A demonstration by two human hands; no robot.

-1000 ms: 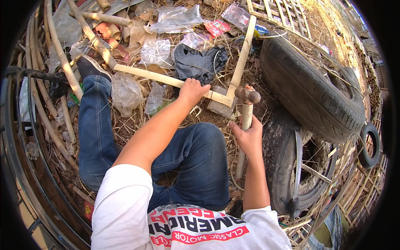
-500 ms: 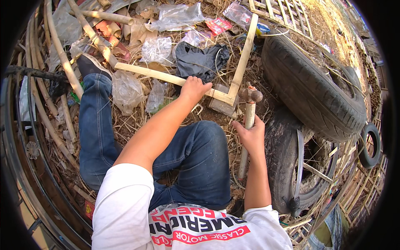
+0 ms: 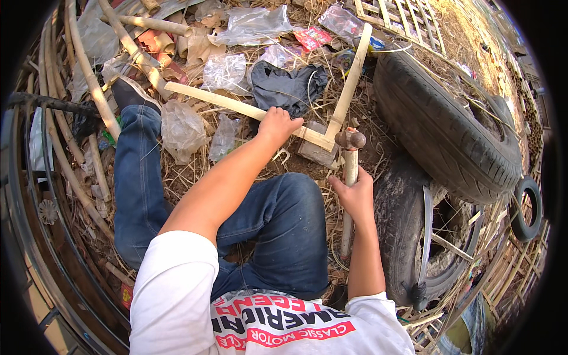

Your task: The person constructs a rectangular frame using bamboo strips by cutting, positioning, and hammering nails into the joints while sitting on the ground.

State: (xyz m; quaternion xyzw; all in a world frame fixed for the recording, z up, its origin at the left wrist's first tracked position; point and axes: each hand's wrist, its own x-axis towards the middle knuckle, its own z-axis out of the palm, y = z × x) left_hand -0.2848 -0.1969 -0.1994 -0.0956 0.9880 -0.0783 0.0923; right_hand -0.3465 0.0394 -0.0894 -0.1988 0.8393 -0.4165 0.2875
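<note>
My left hand (image 3: pixel 278 125) is closed around a pale bamboo strip (image 3: pixel 216 102), holding it near its right end. That end meets a second bamboo strip (image 3: pixel 350 83) at a corner, so the two form an angled frame. Under the corner lies a grey block (image 3: pixel 316 152) on the ground, and the strips rest over it. My right hand (image 3: pixel 356 195) grips a hammer (image 3: pixel 351 139) by its light wooden handle, with the rounded metal head up, just right of the corner. Whether the hammer head touches the strip I cannot tell.
Two worn tyres, one upper (image 3: pixel 444 118) and one lower (image 3: pixel 402 231), stand at my right. Plastic bags, including a black one (image 3: pixel 284 86), litter the ground ahead. Bamboo poles (image 3: pixel 89 77) lie at the left beside my outstretched leg. A bamboo lattice (image 3: pixel 408 18) is at the far right.
The hammer head has shifted slightly left and down, closer to the corner of the strips. My left hand keeps its hold on the strip.
</note>
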